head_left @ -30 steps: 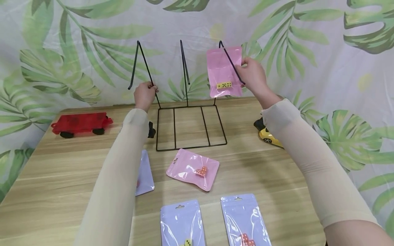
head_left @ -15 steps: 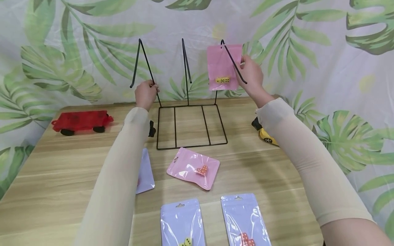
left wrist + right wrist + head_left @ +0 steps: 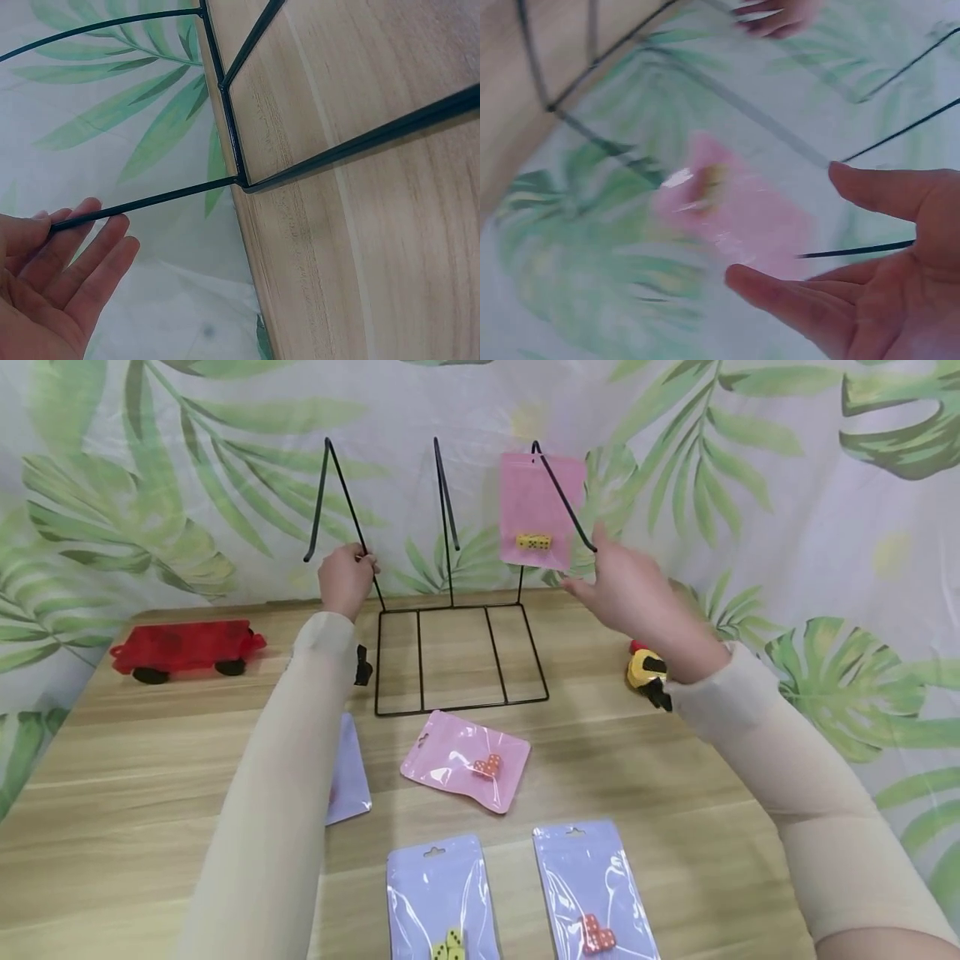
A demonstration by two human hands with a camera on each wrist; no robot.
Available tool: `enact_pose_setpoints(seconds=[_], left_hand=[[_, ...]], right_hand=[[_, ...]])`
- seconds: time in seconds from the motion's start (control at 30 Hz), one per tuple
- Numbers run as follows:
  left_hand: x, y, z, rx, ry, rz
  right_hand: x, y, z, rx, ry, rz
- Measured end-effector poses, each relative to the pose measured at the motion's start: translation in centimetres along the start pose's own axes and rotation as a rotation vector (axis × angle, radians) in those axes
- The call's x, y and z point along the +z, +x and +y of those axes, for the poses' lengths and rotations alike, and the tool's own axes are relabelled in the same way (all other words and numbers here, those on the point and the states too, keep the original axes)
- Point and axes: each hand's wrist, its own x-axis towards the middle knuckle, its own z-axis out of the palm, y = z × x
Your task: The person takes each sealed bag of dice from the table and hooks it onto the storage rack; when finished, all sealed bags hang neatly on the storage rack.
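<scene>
A black wire rack (image 3: 459, 708) with three upright hooks stands at the back of the table. My left hand (image 3: 347, 578) pinches its left upright between thumb and fingers; the left wrist view shows the thin rod (image 3: 150, 201) in that grip. From the right hook hangs a pink zip pouch (image 3: 528, 497), yellow dice at its bottom. My right hand (image 3: 637, 597) is beside and below this pouch, apart from it, thumb and fingers spread and holding nothing. In front of the rack lies another pink pouch (image 3: 450, 764) with orange dice.
Two lilac pouches (image 3: 431, 881) with dice lie near the front, and another lilac pouch (image 3: 352, 781) is partly behind my left sleeve. A red toy wagon (image 3: 183, 647) stands at the left. At the right, my arm partly covers a yellow toy vehicle (image 3: 641, 670). A patterned cloth hangs behind.
My right hand has let go of the pink pouch and drawn away right and down, leaving it hanging higher on the right hook. The left hand keeps its hold on the upright.
</scene>
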Motion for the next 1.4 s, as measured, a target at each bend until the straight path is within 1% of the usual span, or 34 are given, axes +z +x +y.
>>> enact_pose_setpoints(seconds=[0.07,0.13,0.2,0.23,0.27,0.3,0.37,0.43,0.47,0.5,0.57,0.7,0.83,0.9,0.97,1.07,1.27,1.4], left_hand=[[-0.2,0.0,-0.1,-0.001,-0.001,0.003],[-0.4,0.0,-0.1,-0.004,0.001,0.007],[-0.5,0.0,-0.2,-0.011,0.000,0.006],[-0.5,0.0,-0.2,-0.014,0.000,0.006],[-0.5,0.0,-0.3,-0.016,0.002,0.006],[-0.6,0.0,-0.3,-0.018,0.003,0.005],[-0.7,-0.1,-0.3,-0.023,0.003,0.001],[-0.7,0.0,-0.3,-0.023,0.002,-0.001],[-0.7,0.0,-0.3,-0.025,0.003,-0.004],[-0.7,0.0,-0.3,-0.026,0.003,-0.006],[-0.9,-0.1,-0.3,-0.030,0.001,-0.007],[-1.1,-0.3,-0.4,-0.042,0.009,-0.001],[-1.2,-0.3,-0.5,-0.048,0.014,0.003],[-1.2,-0.3,-0.6,-0.049,0.008,0.002],[-1.2,-0.3,-0.5,-0.052,0.004,0.000],[-1.1,-0.4,-0.5,-0.064,0.008,-0.005],[-1.0,-0.5,-0.6,-0.073,0.004,-0.001],[-0.9,-0.5,-0.6,-0.064,0.001,-0.004]], right_hand=[[-0.5,-2.5,-0.8,-0.059,-0.049,0.042],[-0.6,-4.9,-1.4,-0.173,-0.135,0.123],[0.0,-7.4,-1.7,-0.261,-0.183,0.139],[0.6,-8.5,-1.8,-0.297,-0.203,0.120],[1.3,-9.5,-1.8,-0.334,-0.216,0.079],[2.2,-10.5,-1.7,-0.366,-0.223,0.011],[4.2,-12.3,-1.3,-0.388,-0.213,-0.178],[6.4,-13.3,-0.5,-0.443,-0.251,-0.293],[7.3,-13.6,0.0,-0.466,-0.266,-0.336],[8.1,-13.8,0.5,-0.476,-0.272,-0.370],[9.4,-13.9,1.5,-0.479,-0.276,-0.402],[11.0,-13.8,2.9,-0.411,-0.254,-0.457],[12.4,-13.8,3.4,-0.379,-0.262,-0.470],[12.9,-14.0,3.5,-0.384,-0.261,-0.456],[13.2,-14.2,3.5,-0.382,-0.251,-0.455],[13.4,-14.5,3.4,-0.378,-0.224,-0.477],[13.4,-14.8,3.3,-0.344,-0.177,-0.520],[13.1,-14.6,3.3,-0.315,-0.098,-0.527]])
